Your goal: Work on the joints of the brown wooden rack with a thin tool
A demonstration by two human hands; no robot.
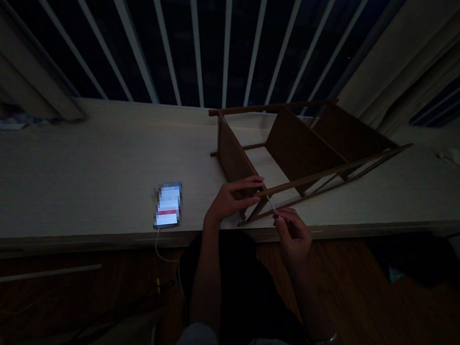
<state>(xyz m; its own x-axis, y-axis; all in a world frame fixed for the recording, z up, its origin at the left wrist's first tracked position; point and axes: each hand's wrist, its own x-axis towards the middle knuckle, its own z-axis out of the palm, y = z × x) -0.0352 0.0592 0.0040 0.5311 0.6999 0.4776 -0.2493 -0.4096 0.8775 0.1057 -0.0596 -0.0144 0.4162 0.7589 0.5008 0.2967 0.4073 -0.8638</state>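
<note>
A brown wooden shelf unit lies on its side on a pale ledge. My left hand grips the shelf unit's near left corner, fingers above and below the front rail. Just right of it, my right hand pinches a thin metal rod-like tool; a hex key or a screwdriver, I cannot tell which. The tool's far end meets the rail close to the corner joint. Dim light hides any screw there.
A lit phone with a white cable lies left on the ledge. White window bars rise behind the shelf unit, between curtains. The ledge's front edge is close to my legs. Dark items sit on the wooden floor at right.
</note>
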